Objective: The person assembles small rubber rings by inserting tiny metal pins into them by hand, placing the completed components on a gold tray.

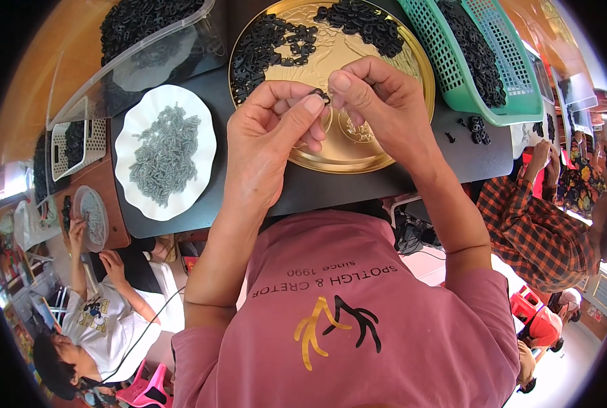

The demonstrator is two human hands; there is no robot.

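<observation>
One small black plastic link-shaped piece [322, 94], and there it was, up between the two hands over the near half of the round, gold-coloured tray [347, 162]! Its long axis seemed to run slantwise, from far left to near right, the free end pointing toward the right hand [379, 102]; the thumb covered much of it, so its full outline couldn't be told. The left hand [271, 132] had it pinched, thumb against forefinger, with no gap beyond the piece itself. Across from it, the right thumb and forefinger came together just beside that free end; whether they held anything tiny, you could not tell.

On to the count: two heaps of black plastic pieces on the tray, one at left [269, 54], one at far right [363, 26], too many pieces to number. One green, perforated plastic basket [463, 103] stood to the right, loaded with more. One white, scalloped oval dish [128, 146] sat left, bearing one mound of slim grey coil-like pieces [164, 158]. One clear plastic bin [160, 37] at far left held another black heap.
</observation>
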